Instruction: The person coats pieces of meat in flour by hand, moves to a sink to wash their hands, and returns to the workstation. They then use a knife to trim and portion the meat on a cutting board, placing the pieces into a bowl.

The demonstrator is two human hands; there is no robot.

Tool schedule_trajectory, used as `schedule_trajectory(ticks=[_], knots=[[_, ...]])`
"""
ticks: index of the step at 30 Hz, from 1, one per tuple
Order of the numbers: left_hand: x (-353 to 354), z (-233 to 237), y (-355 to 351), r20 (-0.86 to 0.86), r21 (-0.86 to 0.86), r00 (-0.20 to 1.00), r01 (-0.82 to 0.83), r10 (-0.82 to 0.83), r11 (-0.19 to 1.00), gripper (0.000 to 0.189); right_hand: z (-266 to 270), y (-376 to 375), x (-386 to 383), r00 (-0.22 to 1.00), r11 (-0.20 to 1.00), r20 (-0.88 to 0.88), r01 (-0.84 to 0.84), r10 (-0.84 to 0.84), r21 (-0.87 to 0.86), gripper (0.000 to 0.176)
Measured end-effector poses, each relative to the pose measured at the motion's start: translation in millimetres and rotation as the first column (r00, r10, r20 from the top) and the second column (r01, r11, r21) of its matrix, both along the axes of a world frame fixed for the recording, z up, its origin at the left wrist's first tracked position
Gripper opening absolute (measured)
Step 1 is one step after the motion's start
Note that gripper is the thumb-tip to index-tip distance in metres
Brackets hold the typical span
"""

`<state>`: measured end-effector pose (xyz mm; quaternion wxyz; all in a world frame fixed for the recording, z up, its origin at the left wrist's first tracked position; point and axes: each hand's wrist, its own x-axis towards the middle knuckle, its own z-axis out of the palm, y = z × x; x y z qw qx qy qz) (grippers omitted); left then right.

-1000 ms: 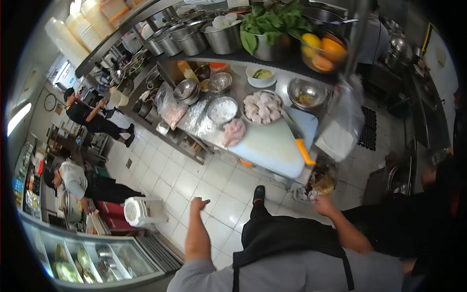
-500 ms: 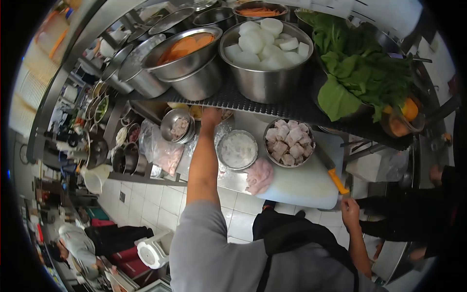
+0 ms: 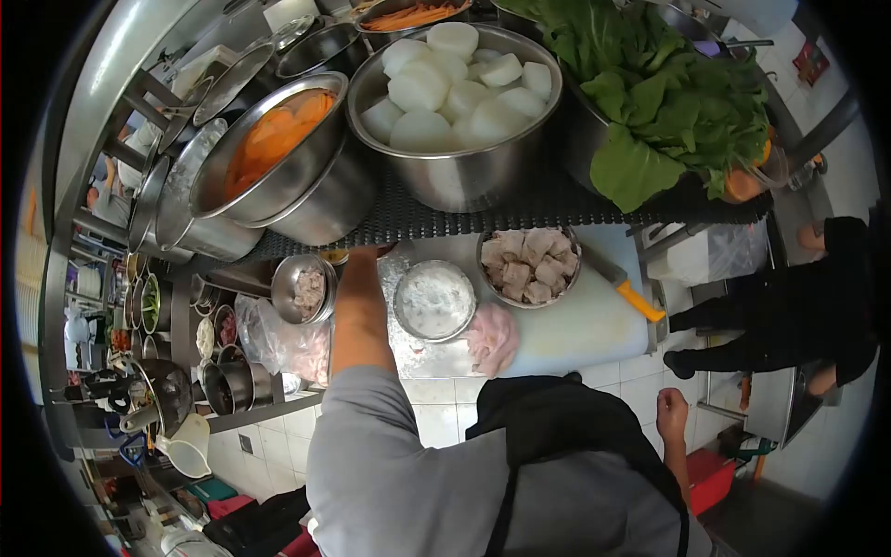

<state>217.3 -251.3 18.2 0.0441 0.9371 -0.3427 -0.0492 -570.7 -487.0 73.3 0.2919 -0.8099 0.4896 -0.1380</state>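
My left forearm point(image 3: 360, 311) stretches under the black perforated shelf. The shelf edge covers the hand and its fingers. Just left of it is a steel bowl of pale minced or chopped meat point(image 3: 309, 290). To its right sits a steel bowl of white powder point(image 3: 433, 300). Pink raw meat point(image 3: 493, 340) lies at the left edge of a white cutting board point(image 3: 580, 336). Behind it stands a bowl of powder-coated, cube-shaped pieces point(image 3: 529, 266). A yellow-handled knife point(image 3: 640, 302) rests on the board's right side. My right hand point(image 3: 672, 411) hangs loosely closed, away from the counter, with nothing visible in it.
On the shelf stand a pot of peeled white radish pieces point(image 3: 445, 88), a tilted bowl of orange slices point(image 3: 278, 139) and leafy greens point(image 3: 659, 111). A plastic bag point(image 3: 269, 334) lies at the left. Another person in dark clothes point(image 3: 789, 297) stands to the right.
My view has shifted closer to the shelf and turned. My left hand has slipped further beneath the shelf edge. My right hand is now lower and farther from the knife handle.
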Motion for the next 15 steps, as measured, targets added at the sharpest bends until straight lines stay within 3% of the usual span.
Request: schedule_trajectory(ticks=[4,7,11,13,15], knots=[[3.0,1.5,2.0,-0.023,0.020,1.000,-0.009,0.010,1.000,0.044,1.3,9.1,14.9,1.000,1.000,-0.010,0.015,-0.016,-0.013,0.007],[33.5,-22.7,27.6,0.108,0.014,0.994,0.024,-0.025,1.000,0.045,1.1,9.1,20.4,1.000,1.000,0.003,0.000,0.000,-0.025,0.007],[46.6,8.2,51.6,0.032,0.186,0.998,0.040,-0.047,0.982,0.043,0.9,1.4,35.7,0.997,0.996,0.056,-0.052,0.056,-0.070,0.008],[49.0,2.2,64.3,0.124,-0.015,0.984,0.129,-0.126,0.992,0.041,2.7,-5.0,48.1,0.994,0.992,0.068,-0.084,0.090,-0.090,0.008],[51.2,-2.1,70.4,-0.100,-0.324,0.993,0.028,-0.064,0.946,0.038,8.9,-11.7,66.0,0.987,0.984,0.071,-0.138,0.147,-0.115,0.008]])
